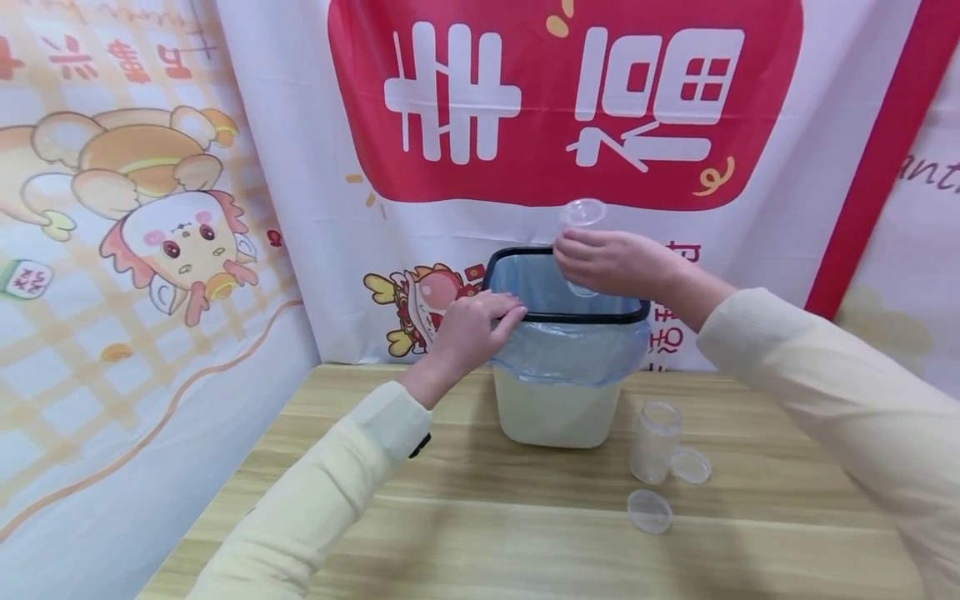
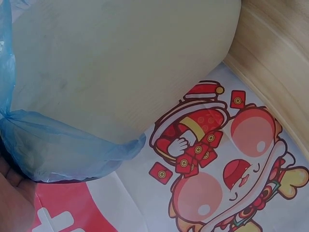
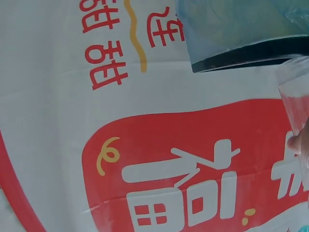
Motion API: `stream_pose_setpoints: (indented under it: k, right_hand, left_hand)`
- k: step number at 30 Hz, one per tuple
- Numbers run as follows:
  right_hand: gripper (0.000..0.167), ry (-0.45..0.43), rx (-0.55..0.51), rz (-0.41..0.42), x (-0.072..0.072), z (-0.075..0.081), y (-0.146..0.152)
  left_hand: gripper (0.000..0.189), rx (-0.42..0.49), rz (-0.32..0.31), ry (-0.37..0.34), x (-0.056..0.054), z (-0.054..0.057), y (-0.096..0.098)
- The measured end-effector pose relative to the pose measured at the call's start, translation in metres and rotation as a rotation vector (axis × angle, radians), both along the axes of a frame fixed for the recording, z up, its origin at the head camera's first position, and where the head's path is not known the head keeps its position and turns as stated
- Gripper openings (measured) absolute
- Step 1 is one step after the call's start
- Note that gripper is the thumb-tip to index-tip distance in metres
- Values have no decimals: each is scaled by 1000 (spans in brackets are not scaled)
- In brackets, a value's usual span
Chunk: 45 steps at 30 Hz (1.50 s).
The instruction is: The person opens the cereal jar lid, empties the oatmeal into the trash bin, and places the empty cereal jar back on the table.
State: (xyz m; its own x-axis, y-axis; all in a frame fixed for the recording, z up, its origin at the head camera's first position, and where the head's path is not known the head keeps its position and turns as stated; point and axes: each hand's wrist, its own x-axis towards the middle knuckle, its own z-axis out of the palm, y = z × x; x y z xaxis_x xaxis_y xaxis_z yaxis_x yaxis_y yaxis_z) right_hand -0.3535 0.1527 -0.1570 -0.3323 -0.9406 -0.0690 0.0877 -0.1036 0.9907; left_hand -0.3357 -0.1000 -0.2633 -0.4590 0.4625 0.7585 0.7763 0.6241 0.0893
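Observation:
A cream trash can [image 1: 557, 412] with a black rim and a blue plastic bag liner [image 1: 570, 354] stands at the back of the wooden table. My left hand [image 1: 472, 329] grips its rim at the near left corner; in the left wrist view, fingers [image 2: 14, 193] show at the rim. Above the can's opening, my right hand [image 1: 618, 265] holds a clear plastic jar [image 1: 584, 213], whose bottom shows below the fingers. The right wrist view catches only part of this jar [image 3: 294, 92] beside the black rim [image 3: 256, 50].
Right of the can stands another clear jar [image 1: 656, 442]. One clear lid [image 1: 691, 466] lies against or close beside it, and another lid [image 1: 649, 511] lies nearer on the table [image 1: 525, 550]. A printed cloth [image 1: 420, 242] hangs directly behind the can.

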Motion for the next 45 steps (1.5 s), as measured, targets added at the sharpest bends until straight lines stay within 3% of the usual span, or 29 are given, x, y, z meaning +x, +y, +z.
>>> stream_pose_setpoints:
  k: [6, 13, 19, 26, 30, 32, 38, 45]
  right_hand:
    - [79, 99, -175, 21, 2, 6, 2]
    - [81, -20, 10, 0, 1, -5, 3]
    - [81, 47, -168, 35, 3, 2, 6]
    - [82, -38, -29, 12, 1, -7, 6]
    - [81, 4, -147, 42, 3, -2, 8]
    - [80, 6, -155, 51, 2, -2, 8]
    - [77, -106, -51, 44, -2, -9, 8]
    - [76, -181, -197, 6, -1, -11, 11]
  left_hand:
    - [23, 4, 1, -11, -1, -1, 0]
    - [22, 3, 0, -17, 0, -1, 0]
    - [22, 6, -6, -13, 0, -1, -1]
    - [22, 6, -3, -11, -1, -3, -1]
    - [22, 8, -1, -14, -1, -3, -1]
    - [23, 7, 0, -19, -1, -3, -1]
    - [24, 7, -2, -17, 0, -2, -2]
    - [24, 11, -7, -12, 0, -1, -2]
